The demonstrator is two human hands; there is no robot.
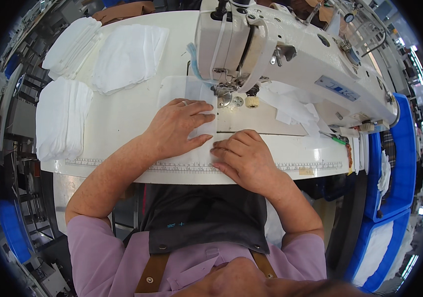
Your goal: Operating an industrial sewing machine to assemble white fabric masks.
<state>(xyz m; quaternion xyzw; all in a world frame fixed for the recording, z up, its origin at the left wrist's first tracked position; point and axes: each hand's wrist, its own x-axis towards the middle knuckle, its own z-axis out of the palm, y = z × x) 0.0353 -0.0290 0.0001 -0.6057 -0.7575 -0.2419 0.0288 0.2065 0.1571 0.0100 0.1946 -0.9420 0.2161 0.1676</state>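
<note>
A thin white fabric piece (175,89) lies on the sewing table, its right edge running along the needle area of a white sewing machine (290,54). My left hand (179,123) rests on the fabric with its fingers spread, fingertips close to that edge and just in front of the presser foot (224,99). A ring sits on one of its fingers. Nearer to me, my right hand (243,156) has its fingers bent and drawn together at the fabric's near right edge, pinching it. The fabric's near part is partly hidden under my hands.
Three stacks of white fabric pieces lie at the left, one a folded pile (63,119). White scraps (290,106) lie right of the needle. A printed ruler strip (186,168) follows the table's front edge. Green-handled snips (339,140) lie at the right, beside blue bins (404,148).
</note>
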